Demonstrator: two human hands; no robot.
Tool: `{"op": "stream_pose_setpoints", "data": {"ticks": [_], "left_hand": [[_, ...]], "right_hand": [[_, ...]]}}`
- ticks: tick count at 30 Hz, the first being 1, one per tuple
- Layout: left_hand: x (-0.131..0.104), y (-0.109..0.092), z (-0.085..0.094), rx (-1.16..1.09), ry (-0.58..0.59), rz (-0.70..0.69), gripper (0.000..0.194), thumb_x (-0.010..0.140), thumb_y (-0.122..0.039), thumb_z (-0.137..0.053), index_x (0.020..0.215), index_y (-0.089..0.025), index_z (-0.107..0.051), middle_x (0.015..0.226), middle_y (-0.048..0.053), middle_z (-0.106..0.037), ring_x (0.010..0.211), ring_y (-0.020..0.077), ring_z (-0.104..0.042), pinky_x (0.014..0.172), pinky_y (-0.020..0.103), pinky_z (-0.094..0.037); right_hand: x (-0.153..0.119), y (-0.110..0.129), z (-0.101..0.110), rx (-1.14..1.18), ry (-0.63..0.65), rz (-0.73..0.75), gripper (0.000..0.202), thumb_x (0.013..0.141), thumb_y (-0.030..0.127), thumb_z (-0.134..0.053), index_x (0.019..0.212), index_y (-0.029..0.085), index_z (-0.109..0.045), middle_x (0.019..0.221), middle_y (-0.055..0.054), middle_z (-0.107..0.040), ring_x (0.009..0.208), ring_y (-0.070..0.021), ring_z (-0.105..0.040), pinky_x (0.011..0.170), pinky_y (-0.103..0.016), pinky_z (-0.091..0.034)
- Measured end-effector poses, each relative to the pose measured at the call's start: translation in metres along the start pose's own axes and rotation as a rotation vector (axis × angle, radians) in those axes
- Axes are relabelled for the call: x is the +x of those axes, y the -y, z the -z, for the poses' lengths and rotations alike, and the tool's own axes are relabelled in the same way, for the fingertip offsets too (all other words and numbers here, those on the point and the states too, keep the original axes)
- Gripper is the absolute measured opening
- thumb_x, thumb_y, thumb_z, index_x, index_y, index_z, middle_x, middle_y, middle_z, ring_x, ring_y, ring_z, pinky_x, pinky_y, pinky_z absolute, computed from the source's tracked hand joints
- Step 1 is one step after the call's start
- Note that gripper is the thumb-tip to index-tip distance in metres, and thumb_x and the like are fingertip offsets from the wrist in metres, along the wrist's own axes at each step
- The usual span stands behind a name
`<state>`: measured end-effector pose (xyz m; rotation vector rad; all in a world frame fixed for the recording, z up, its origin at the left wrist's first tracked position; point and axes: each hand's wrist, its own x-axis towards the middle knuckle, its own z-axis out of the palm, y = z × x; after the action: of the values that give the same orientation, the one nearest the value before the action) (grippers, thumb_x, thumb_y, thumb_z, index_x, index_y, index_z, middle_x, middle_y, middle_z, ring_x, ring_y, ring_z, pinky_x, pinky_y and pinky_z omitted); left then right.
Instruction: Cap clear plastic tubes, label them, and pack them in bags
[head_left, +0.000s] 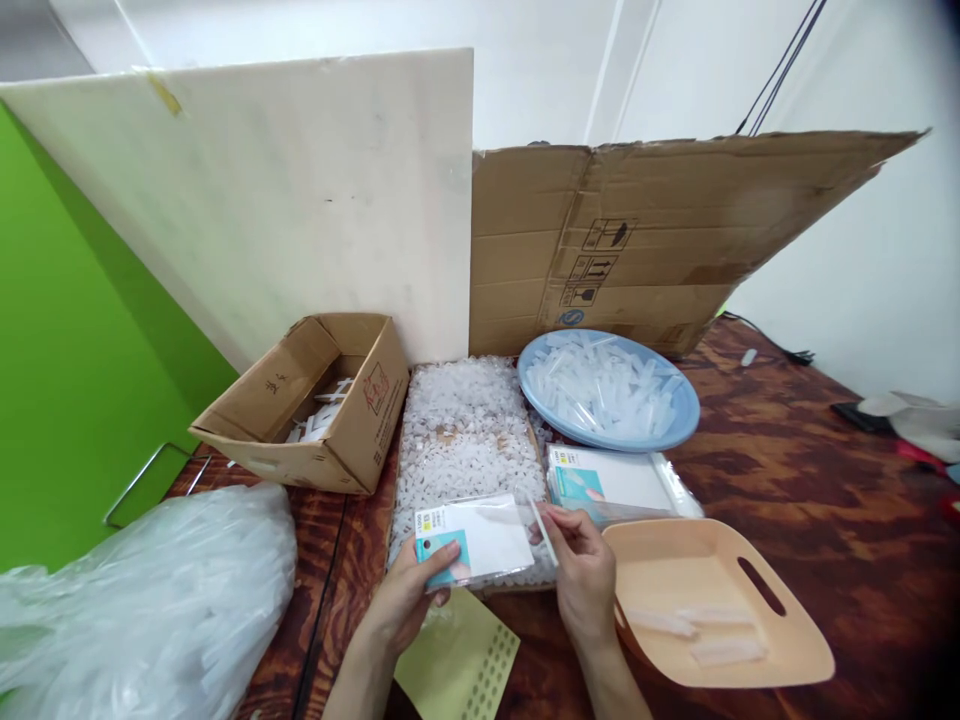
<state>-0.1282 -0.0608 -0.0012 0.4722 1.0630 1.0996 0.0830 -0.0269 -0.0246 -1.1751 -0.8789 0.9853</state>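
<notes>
My left hand (420, 575) grips a clear plastic packet (491, 535) with a white and teal printed card inside, thumb on top. At the packet's right end, my right hand (577, 560) pinches a thin white strip (544, 530), seen nearly edge-on. Whether the strip touches the packet I cannot tell. Beneath both hands lies a shallow cardboard tray full of small clear-white plastic pieces (469, 450). A yellow sheet with rows of dark round stickers (465, 660) rests below the packet. More packets with the same card (622, 480) are stacked behind my right hand.
A blue basin (694, 420) of translucent sleeves stands at the back right. In front of it, a peach tray (802, 650) holds several such sleeves. At left are a cardboard box (379, 430) with white pieces and a bulging plastic bag (172, 600). A white board (315, 200) and cardboard panel (660, 220) stand behind.
</notes>
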Motion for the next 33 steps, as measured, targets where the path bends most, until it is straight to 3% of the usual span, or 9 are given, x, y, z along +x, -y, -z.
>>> {"op": "stream_pose_setpoints", "data": {"ticks": [7, 11, 14, 17, 20, 24, 29, 31, 33], "left_hand": [[-0.003, 0.000, -0.003, 0.066, 0.104, -0.027, 0.047, 0.074, -0.041, -0.090, 0.100, -0.013, -0.064, 0.071, 0.003, -0.069, 0.055, 0.0120, -0.066, 0.041, 0.015, -0.032], [-0.002, 0.002, -0.005, 0.049, 0.074, -0.037, 0.048, 0.072, -0.042, -0.091, 0.098, -0.013, -0.063, 0.073, 0.002, -0.068, 0.055, 0.0110, -0.065, 0.043, 0.016, -0.035], [-0.003, 0.003, -0.003, 0.048, 0.005, -0.044, 0.051, 0.070, -0.044, -0.092, 0.099, -0.013, -0.064, 0.072, 0.002, -0.070, 0.055, 0.0104, -0.063, 0.047, 0.017, -0.039], [-0.004, 0.003, 0.002, 0.054, -0.059, -0.075, 0.050, 0.070, -0.043, -0.092, 0.099, -0.012, -0.066, 0.069, 0.002, -0.070, 0.057, 0.0111, -0.063, 0.052, 0.018, -0.046], [-0.004, 0.004, 0.008, -0.034, -0.111, -0.067, 0.053, 0.065, -0.038, -0.096, 0.100, -0.013, -0.066, 0.073, 0.001, -0.071, 0.057, 0.0112, -0.064, 0.053, 0.019, -0.050], [-0.002, 0.007, 0.010, -0.199, -0.169, -0.009, 0.057, 0.055, -0.031, -0.101, 0.095, -0.016, -0.063, 0.075, -0.003, -0.070, 0.058, 0.0114, -0.065, 0.050, 0.020, -0.054], [-0.002, 0.007, 0.001, -0.280, -0.114, 0.024, 0.048, 0.057, -0.023, -0.099, 0.089, -0.015, -0.063, 0.070, -0.004, -0.069, 0.051, 0.0106, -0.063, 0.046, 0.020, -0.053], [-0.004, 0.008, -0.001, -0.336, -0.131, 0.041, 0.045, 0.056, -0.019, -0.098, 0.083, -0.015, -0.062, 0.064, -0.005, -0.066, 0.047, 0.0094, -0.060, 0.042, 0.018, -0.049], [-0.006, 0.010, -0.001, -0.367, -0.138, 0.055, 0.045, 0.054, -0.019, -0.098, 0.080, -0.015, -0.062, 0.061, -0.005, -0.065, 0.045, 0.0087, -0.059, 0.040, 0.017, -0.047]], "right_hand": [[-0.004, 0.003, 0.007, -0.224, 0.321, 0.147, 0.031, 0.094, 0.046, -0.064, 0.108, 0.025, -0.082, 0.130, -0.012, -0.071, 0.125, -0.0357, -0.062, 0.112, -0.052, -0.043], [-0.004, 0.000, 0.009, -0.204, 0.418, 0.068, 0.035, 0.096, 0.049, -0.059, 0.107, 0.027, -0.083, 0.135, -0.011, -0.068, 0.130, -0.0365, -0.059, 0.113, -0.054, -0.042], [0.001, 0.017, 0.018, -0.256, 0.546, 0.003, 0.032, 0.098, 0.042, -0.056, 0.114, 0.027, -0.081, 0.134, -0.010, -0.069, 0.128, -0.0332, -0.061, 0.111, -0.048, -0.045], [0.016, 0.045, 0.052, -0.467, 0.519, 0.068, 0.032, 0.100, 0.033, -0.052, 0.116, 0.026, -0.078, 0.122, -0.009, -0.074, 0.115, -0.0293, -0.067, 0.099, -0.041, -0.052], [0.033, 0.060, 0.112, -0.886, 0.436, 0.123, 0.031, 0.093, 0.023, -0.050, 0.106, 0.025, -0.078, 0.114, -0.009, -0.076, 0.106, -0.0299, -0.070, 0.093, -0.040, -0.052], [0.044, 0.052, 0.173, -1.312, 0.451, -0.056, 0.029, 0.081, 0.016, -0.056, 0.100, 0.023, -0.077, 0.103, -0.011, -0.077, 0.093, -0.0304, -0.071, 0.081, -0.039, -0.051], [0.039, 0.036, 0.164, -1.230, 0.717, -0.028, 0.014, 0.075, 0.013, -0.062, 0.077, 0.023, -0.071, 0.090, -0.006, -0.072, 0.085, -0.0262, -0.068, 0.077, -0.035, -0.049], [0.039, 0.038, 0.156, -1.205, 0.706, -0.020, 0.012, 0.077, 0.013, -0.060, 0.072, 0.022, -0.066, 0.083, -0.005, -0.070, 0.078, -0.0246, -0.067, 0.072, -0.035, -0.048], [0.040, 0.047, 0.152, -1.135, 0.585, 0.014, 0.012, 0.085, 0.021, -0.062, 0.073, 0.023, -0.064, 0.078, -0.005, -0.069, 0.072, -0.0238, -0.065, 0.068, -0.035, -0.047]]}}
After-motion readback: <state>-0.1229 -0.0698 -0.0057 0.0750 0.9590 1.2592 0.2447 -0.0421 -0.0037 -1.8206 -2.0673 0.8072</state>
